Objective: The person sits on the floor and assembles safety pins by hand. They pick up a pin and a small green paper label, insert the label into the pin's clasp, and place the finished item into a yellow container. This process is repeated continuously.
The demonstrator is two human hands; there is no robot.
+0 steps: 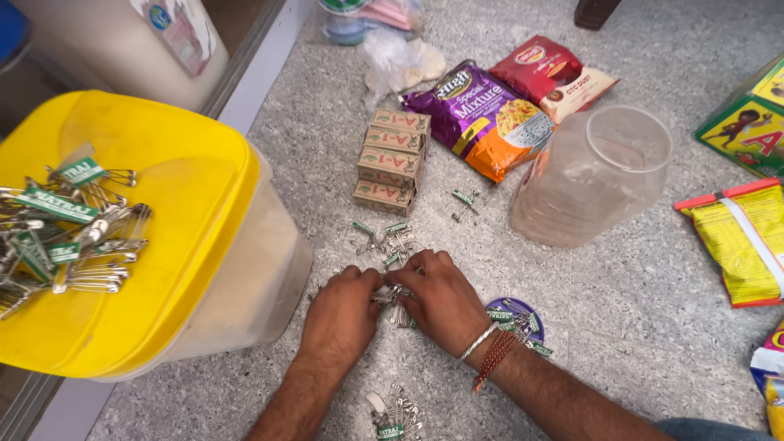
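Note:
My left hand (341,312) and my right hand (437,296) rest close together on the speckled grey floor, fingers closed over a small heap of safety-pin bundles (390,296) with green paper tags. More tagged pin bundles (385,239) lie just beyond my fingers, one bundle (465,203) sits farther off, and others (397,416) lie near my forearms. My right wrist wears a metal bangle and red thread.
A big tub with a yellow lid (175,245) on the left carries a pile of pin bundles (69,233). Ahead stand stacked small boxes (390,159), a purple snack packet (486,118), a red packet (554,75) and an empty clear jar (592,175). A round purple lid (517,318), yellow packets (739,241).

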